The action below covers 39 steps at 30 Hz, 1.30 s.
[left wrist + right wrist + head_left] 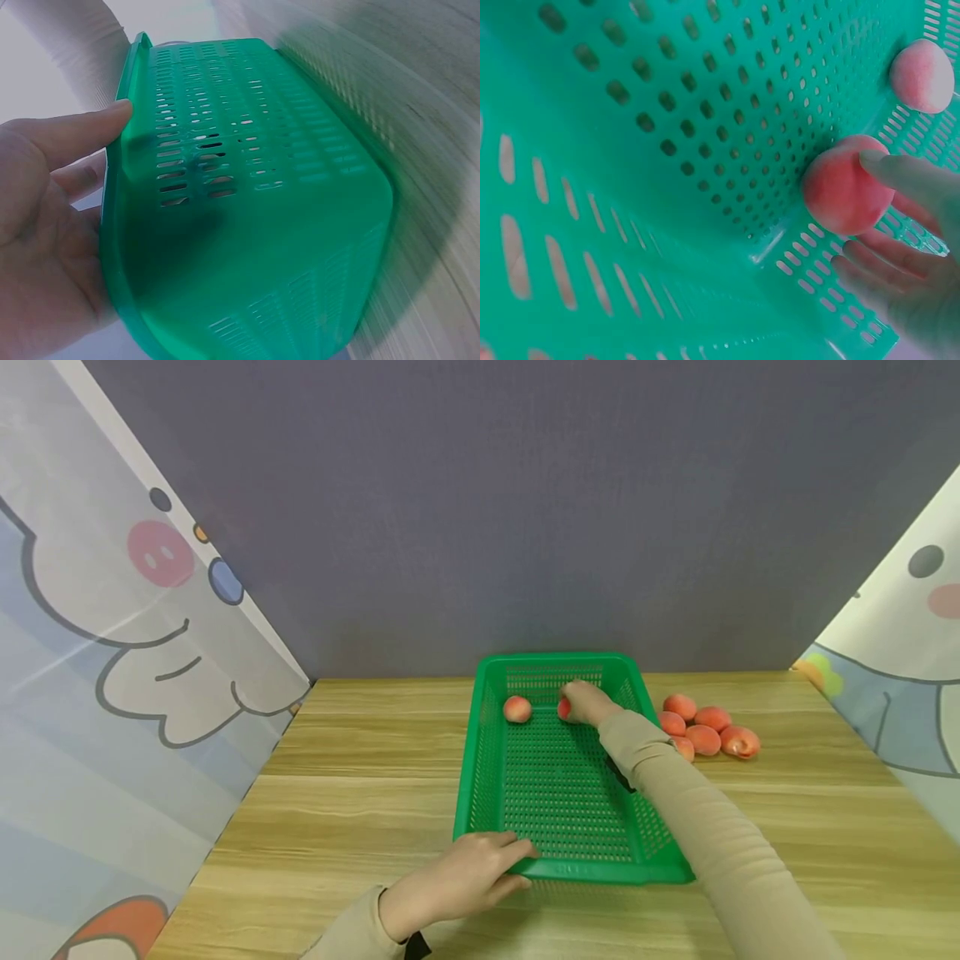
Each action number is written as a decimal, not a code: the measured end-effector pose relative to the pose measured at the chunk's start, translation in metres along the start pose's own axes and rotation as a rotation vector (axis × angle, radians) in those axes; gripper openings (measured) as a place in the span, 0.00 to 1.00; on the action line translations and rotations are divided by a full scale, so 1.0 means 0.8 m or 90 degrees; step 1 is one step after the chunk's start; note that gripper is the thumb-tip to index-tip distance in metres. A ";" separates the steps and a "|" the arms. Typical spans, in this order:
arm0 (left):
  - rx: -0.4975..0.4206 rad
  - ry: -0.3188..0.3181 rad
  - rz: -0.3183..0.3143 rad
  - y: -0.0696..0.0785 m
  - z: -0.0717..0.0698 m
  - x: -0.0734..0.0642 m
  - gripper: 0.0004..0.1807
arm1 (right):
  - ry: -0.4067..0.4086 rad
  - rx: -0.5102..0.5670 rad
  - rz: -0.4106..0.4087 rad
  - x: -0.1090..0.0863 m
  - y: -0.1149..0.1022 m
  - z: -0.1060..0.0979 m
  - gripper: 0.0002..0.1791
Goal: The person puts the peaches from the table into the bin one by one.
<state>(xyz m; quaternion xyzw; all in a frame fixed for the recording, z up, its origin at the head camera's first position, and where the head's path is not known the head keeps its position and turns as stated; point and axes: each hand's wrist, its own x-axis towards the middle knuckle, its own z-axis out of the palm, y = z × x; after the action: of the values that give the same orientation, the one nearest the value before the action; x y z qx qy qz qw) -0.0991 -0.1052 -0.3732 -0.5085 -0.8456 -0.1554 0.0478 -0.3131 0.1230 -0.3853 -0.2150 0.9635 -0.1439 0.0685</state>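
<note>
Against the right thumb [907, 176] — peach [844, 191]

Back wall [480, 510]: plain dark grey, faint weave, meets the table [360, 810] at its far edge. Table is pale wood grain, running mostly side to side. Left wall [45, 710]: pale blue and white print, big cartoon animal [90, 585] with pink snout [160, 553], white strip [111, 427] bordering the grey. Right wall [885, 635]: similar print, grey eye [926, 561], pink cheek [947, 601], yellow-green flower [823, 675] near the table's far corner. Light's soft, faint shiny streaks on left wall.
</note>
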 end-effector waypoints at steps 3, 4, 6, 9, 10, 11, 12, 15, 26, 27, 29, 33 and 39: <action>-0.002 -0.003 -0.002 0.000 0.000 0.000 0.13 | -0.005 -0.001 0.002 0.000 0.000 -0.001 0.20; 0.000 -0.004 -0.002 0.000 0.000 0.000 0.13 | -0.009 -0.002 0.004 0.000 -0.001 -0.002 0.20; -0.004 -0.007 -0.004 0.000 -0.001 0.000 0.13 | -0.016 -0.004 0.006 0.000 -0.002 -0.004 0.21; -0.008 -0.011 -0.008 0.000 -0.001 -0.001 0.13 | -0.027 -0.012 0.007 0.000 -0.006 -0.009 0.22; -0.009 -0.011 -0.008 0.000 -0.001 -0.001 0.13 | -0.030 -0.012 0.009 -0.001 -0.008 -0.011 0.23; -0.009 -0.010 -0.009 0.000 -0.001 -0.001 0.13 | -0.034 -0.013 0.011 -0.001 -0.009 -0.013 0.23; -0.009 -0.009 -0.009 0.000 -0.001 -0.001 0.13 | -0.036 -0.015 0.011 -0.002 -0.011 -0.016 0.23; -0.005 -0.003 -0.007 0.000 -0.001 -0.001 0.13 | -0.041 -0.020 0.010 -0.004 -0.015 -0.021 0.24; -0.001 0.000 -0.006 -0.001 0.001 -0.002 0.13 | -0.070 -0.026 -0.024 -0.013 -0.031 -0.047 0.24; -0.002 0.000 -0.006 -0.001 0.001 -0.002 0.13 | -0.073 -0.024 -0.025 -0.014 -0.032 -0.050 0.24; -0.001 0.002 -0.006 -0.001 0.001 -0.002 0.13 | -0.074 -0.020 -0.029 -0.017 -0.035 -0.057 0.25; -0.003 0.002 -0.009 -0.001 0.001 -0.002 0.13 | -0.070 -0.017 -0.033 -0.027 -0.040 -0.071 0.27; -0.003 -0.005 -0.015 -0.001 -0.001 -0.002 0.12 | -0.062 -0.035 -0.047 -0.040 -0.042 -0.083 0.27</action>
<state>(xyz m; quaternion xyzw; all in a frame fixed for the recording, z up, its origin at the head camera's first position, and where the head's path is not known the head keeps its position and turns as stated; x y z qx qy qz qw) -0.0989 -0.1069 -0.3731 -0.4993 -0.8513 -0.1556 0.0413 -0.2840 0.1240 -0.3095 -0.2593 0.9540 -0.1090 0.1040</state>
